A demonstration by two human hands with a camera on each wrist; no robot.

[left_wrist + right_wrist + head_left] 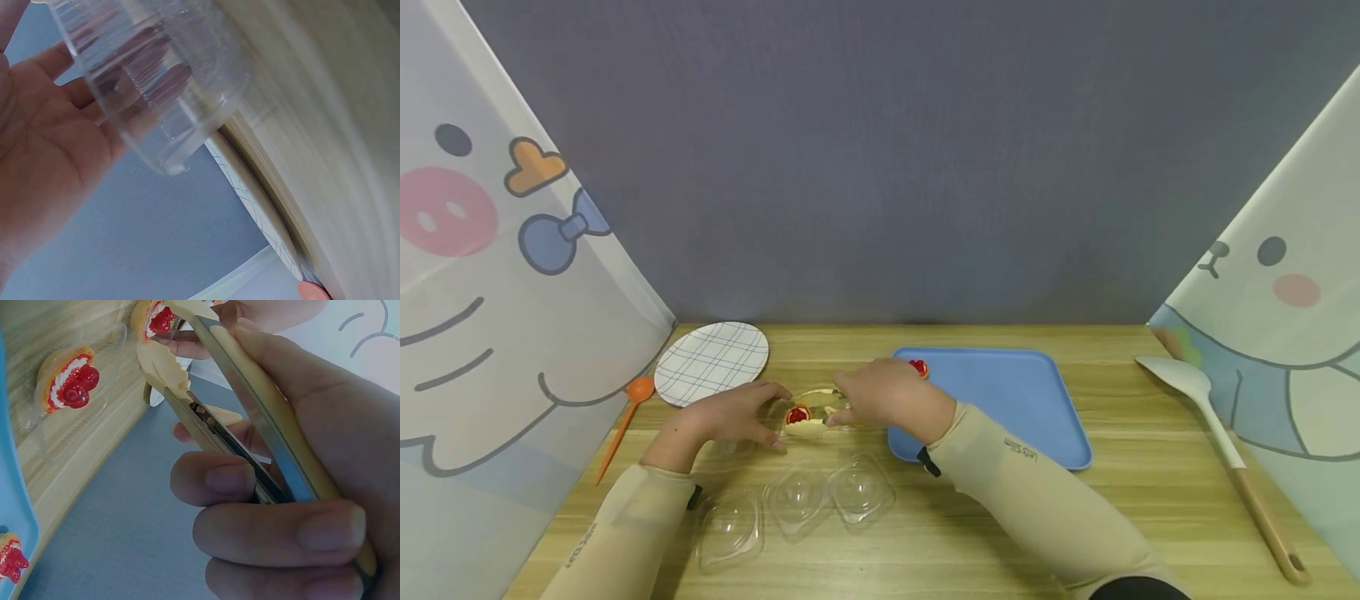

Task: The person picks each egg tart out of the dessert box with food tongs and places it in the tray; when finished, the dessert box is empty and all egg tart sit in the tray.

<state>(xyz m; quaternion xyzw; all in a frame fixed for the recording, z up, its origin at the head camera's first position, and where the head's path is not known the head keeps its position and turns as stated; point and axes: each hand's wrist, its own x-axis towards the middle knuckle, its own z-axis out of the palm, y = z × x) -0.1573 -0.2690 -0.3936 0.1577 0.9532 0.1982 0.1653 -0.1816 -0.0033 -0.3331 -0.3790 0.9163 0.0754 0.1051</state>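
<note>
My right hand [883, 396] grips cream-tipped metal tongs [262, 425]; the tips close around a small red-topped tart [156, 315] at the top of the right wrist view. My left hand [733, 417] holds a clear plastic container [156, 81] by its rim, thumb in front and fingers behind. The tart [797, 414] shows between the two hands. A second tart [69, 381] lies in clear plastic on the wood. A third tart [918, 367] sits at the far left corner of the blue tray [1015, 400].
Three clear plastic cups [797, 496] lie near the front edge. A checked plate [711, 360] and an orange spoon [625, 421] are at the back left. A white spatula with a wooden handle [1217, 442] lies at the right. Printed screens flank the wooden table.
</note>
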